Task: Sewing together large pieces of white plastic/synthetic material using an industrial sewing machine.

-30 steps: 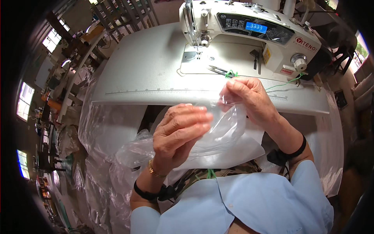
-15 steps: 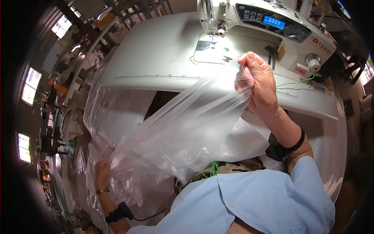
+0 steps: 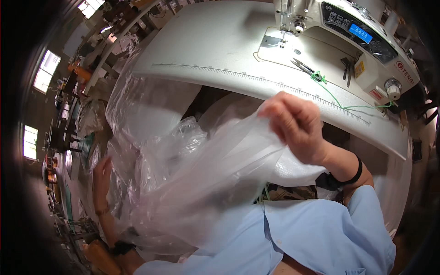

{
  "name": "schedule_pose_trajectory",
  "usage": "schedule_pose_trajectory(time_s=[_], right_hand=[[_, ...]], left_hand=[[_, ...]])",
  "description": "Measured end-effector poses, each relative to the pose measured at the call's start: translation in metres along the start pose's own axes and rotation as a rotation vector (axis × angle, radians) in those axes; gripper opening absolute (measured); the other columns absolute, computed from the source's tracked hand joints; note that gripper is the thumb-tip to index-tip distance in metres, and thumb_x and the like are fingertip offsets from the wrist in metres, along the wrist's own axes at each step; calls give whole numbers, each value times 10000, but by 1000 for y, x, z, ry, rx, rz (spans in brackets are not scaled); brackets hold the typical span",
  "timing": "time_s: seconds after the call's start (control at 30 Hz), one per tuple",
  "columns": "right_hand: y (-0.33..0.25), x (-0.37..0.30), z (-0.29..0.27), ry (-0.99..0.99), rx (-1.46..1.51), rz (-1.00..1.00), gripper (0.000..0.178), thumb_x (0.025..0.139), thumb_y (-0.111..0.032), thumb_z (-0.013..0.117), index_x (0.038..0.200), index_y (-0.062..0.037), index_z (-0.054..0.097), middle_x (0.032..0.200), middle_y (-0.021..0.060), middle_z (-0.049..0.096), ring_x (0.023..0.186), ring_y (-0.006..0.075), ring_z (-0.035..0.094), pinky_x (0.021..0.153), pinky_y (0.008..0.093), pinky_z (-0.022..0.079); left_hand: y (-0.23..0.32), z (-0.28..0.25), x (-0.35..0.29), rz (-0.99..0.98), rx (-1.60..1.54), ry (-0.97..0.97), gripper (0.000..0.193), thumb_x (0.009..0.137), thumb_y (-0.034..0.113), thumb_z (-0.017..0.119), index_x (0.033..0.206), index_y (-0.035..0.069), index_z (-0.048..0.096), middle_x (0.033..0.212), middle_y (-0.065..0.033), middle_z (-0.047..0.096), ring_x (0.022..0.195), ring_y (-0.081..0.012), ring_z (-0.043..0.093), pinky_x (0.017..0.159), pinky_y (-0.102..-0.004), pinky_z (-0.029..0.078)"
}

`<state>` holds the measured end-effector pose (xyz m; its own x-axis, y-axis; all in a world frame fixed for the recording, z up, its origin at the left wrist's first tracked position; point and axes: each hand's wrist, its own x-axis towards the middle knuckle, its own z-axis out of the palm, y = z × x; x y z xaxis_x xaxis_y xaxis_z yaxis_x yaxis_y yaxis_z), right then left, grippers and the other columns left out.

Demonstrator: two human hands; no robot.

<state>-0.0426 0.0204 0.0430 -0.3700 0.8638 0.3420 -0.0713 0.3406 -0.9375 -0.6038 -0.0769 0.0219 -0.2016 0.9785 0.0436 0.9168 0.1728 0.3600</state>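
Observation:
A large sheet of clear plastic film point(image 3: 197, 183) hangs in loose folds across my lap, slanting up to the right. My right hand point(image 3: 298, 128) pinches its upper edge between thumb and curled fingers, just in front of the sewing machine table point(image 3: 206, 32). At the far left, my left hand point(image 3: 101, 176) is beside the film's crumpled left part, its fingers stretched upward and slightly blurred. It does not appear to grip the film. Beneath the film near my right wrist lies a white woven sheet point(image 3: 298, 169).
The sewing machine point(image 3: 366, 41) stands at the back right, its lamp lighting the needle plate. Thread snips point(image 3: 303, 67) and green thread point(image 3: 337, 98) lie on the table, with a small dark tool point(image 3: 347, 71) farther right. More plastic point(image 3: 126, 101) drapes over the table's left end.
My right hand has come down and nearer, so the tight film has gone slack and billows over my lap. My left hand has moved left, its fingers now stretched out.

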Motion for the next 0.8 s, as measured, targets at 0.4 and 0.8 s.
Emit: schedule_pose_trajectory(time_s=[0.4,0.8], right_hand=[[27,-21,34,-207,-239,-165,73,960,-82,605,908,-32,593,624,98,606,506,245,585,479,331,444],[69,-20,32,-187,-311,-148,105,963,-119,602,881,-58,624,587,66,590,505,249,572,530,347,454]], left_hand=[[286,146,-3,278,-1262,-834,411,900,166,731,1246,4,579,1164,-49,625,1057,-129,589,933,-278,473],[284,176,2,115,-1263,-740,107,915,93,703,973,4,688,826,28,607,730,-43,512,658,-194,421]])
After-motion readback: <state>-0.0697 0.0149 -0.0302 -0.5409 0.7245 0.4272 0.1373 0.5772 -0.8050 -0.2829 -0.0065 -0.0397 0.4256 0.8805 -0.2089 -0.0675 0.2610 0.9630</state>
